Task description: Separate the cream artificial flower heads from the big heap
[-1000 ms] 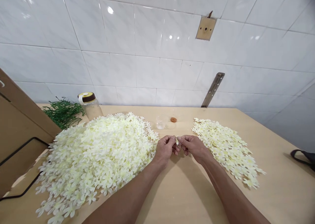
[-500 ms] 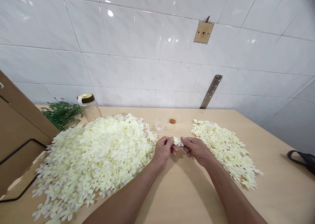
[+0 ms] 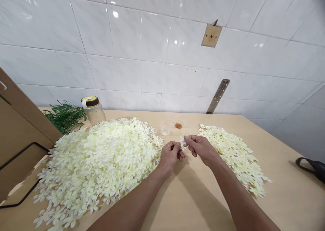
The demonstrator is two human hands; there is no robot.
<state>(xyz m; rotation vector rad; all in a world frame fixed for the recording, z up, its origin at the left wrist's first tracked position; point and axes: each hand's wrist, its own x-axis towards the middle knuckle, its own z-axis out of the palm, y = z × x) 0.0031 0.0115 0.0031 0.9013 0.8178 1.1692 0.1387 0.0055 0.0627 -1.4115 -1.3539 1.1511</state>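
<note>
The person's two bare hands meet above the table (image 3: 175, 204), roughly midway between two heaps of pale flowers. The right hand (image 3: 200, 147) has its grip closed on a small white flower (image 3: 183, 142), pinching it between thumb and fingertips. The left hand (image 3: 172, 155) also has its grip drawn together, thumb against fingers, at the near left edge of the same flower; whether one blossom or several are caught there is too small to tell. The flower is raised a little above the table, between the two sets of fingertips. To the left spreads a large pile (image 3: 101, 156) of loose cream-white blossoms, its right edge just beside the left hand. To the right lies a smaller, flatter pile (image 3: 232, 153) of similar blossoms, partly behind the right hand and forearm. Beyond the hands stands a clear container (image 3: 166, 129), with a brown oval piece (image 3: 178, 125) beside it. Behind the large pile are a bottle (image 3: 94, 112) with a yellow and brown lid and a tangle of green stems (image 3: 64, 117). A cardboard box (image 3: 22, 119) stands at far left, and a black strap (image 3: 311, 166) lies at far right.
</note>
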